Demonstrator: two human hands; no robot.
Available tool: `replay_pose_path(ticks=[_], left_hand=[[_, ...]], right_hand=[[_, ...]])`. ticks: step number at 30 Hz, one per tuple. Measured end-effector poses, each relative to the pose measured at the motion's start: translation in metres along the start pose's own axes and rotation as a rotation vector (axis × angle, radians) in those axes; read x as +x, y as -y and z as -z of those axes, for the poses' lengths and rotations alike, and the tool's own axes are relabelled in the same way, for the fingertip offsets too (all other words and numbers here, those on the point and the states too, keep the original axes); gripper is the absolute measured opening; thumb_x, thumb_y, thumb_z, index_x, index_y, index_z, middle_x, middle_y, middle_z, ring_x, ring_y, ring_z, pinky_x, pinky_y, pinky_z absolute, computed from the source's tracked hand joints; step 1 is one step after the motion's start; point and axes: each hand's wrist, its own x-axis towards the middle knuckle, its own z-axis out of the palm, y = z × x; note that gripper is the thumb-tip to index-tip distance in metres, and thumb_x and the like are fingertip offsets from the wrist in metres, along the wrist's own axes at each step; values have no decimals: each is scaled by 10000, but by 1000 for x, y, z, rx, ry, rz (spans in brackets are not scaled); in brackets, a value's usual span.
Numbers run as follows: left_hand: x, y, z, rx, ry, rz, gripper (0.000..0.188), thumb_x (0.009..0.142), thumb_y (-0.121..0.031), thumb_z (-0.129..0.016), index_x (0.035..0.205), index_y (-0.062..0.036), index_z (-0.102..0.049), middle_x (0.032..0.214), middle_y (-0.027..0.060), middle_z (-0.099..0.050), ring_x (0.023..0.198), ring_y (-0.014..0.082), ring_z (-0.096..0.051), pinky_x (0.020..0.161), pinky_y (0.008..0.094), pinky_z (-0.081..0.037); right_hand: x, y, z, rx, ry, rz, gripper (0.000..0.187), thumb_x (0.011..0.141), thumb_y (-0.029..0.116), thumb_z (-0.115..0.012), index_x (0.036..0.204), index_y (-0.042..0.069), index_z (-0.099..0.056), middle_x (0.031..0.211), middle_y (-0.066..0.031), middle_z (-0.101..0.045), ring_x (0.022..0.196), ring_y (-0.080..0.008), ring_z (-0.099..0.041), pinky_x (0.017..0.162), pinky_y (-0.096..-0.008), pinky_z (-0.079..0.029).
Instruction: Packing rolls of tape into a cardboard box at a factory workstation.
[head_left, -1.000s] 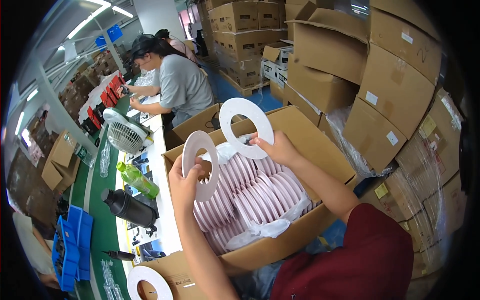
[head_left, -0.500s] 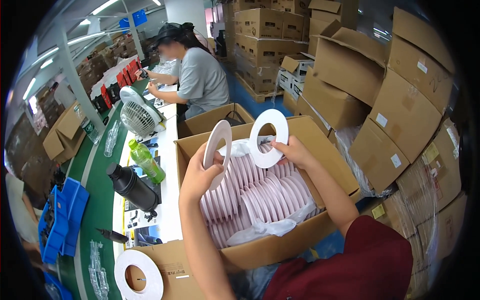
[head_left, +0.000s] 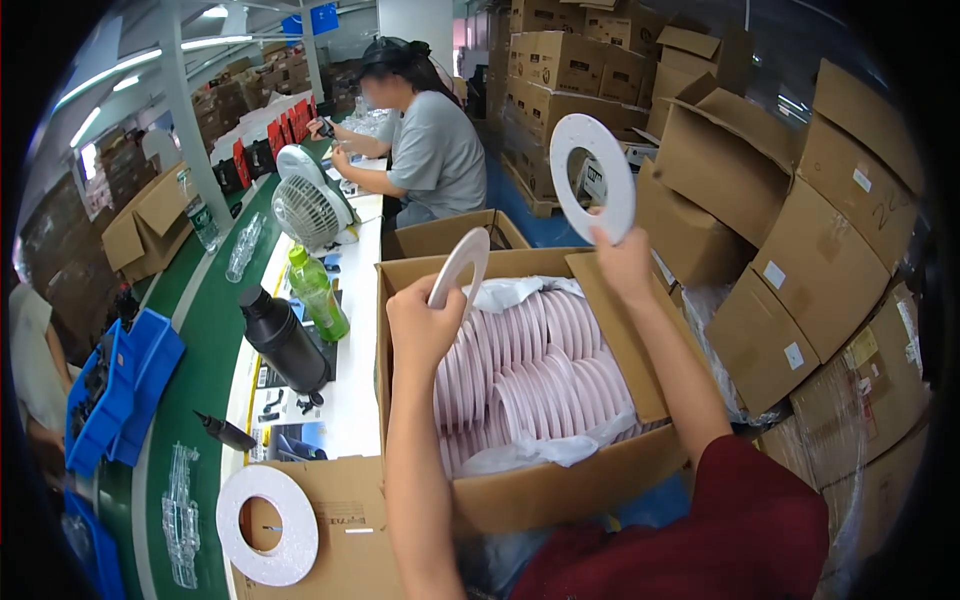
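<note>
My left hand [head_left: 422, 325] grips a thin, flat white ring [head_left: 470, 248] by its lower edge, over the left side of an open cardboard box [head_left: 540, 492]. Raised above the box's far right, my right hand [head_left: 625, 262] pinches a second white ring [head_left: 622, 195] at its bottom rim, with the broad face showing. Inside the box stand rows of similar white rings [head_left: 545, 395] on edge, packed side by side with crumpled white plastic film [head_left: 575, 447] around them. Another white ring [head_left: 300, 525] lies flat on a cardboard flap [head_left: 350, 550] at lower left.
On the white table left of the box stand a black bottle [head_left: 285, 340], a green bottle [head_left: 318, 293] and a fan [head_left: 308, 212]. Blue bins [head_left: 140, 385] sit beyond the green strip. A co-worker [head_left: 435, 150] sits farther up the table. Cardboard boxes [head_left: 775, 265] stack at right.
My right hand has lifted its ring up and to the right, away from the packed rings. The left hand still holds its ring, now slightly tilted. The view has shifted a little.
</note>
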Motion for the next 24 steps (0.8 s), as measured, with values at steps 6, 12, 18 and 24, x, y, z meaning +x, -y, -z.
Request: replay_pose_path(ticks=[6,12,18,24], left_hand=[[3,-8,2,76,77,139,237,758,-151,-617,868,22,-735,549,117,-623,497,181,-629,540,319,-511],[5,19,2,136,-19,92,267,749,-170,-637,893,33,-735,688,167,-693,628,225,-683,655,345,-528],[5,23,3,67,-34,120,271,760,-169,-640,885,54,-727,637,163,-674,567,214,-666,591,338,-521],[7,27,3,42,-33,144,266,752,-171,-654,865,57,-731,601,144,-661,526,200,-650,556,338,-516]], right_hand=[[0,7,-27,-153,228,296,260,801,20,-599,1044,16,-693,911,-241,-677,826,-378,-687,725,-418,-529],[-13,0,-30,-258,515,686,183,841,37,-603,995,15,-699,878,-235,-682,804,-354,-690,683,-401,-518],[-22,-6,-26,-389,498,699,127,821,32,-626,925,-1,-692,812,-239,-675,801,-419,-668,672,-438,-528],[-28,-18,-38,-183,-9,83,257,778,-4,-610,1014,29,-707,884,-203,-701,849,-343,-700,735,-405,-539]])
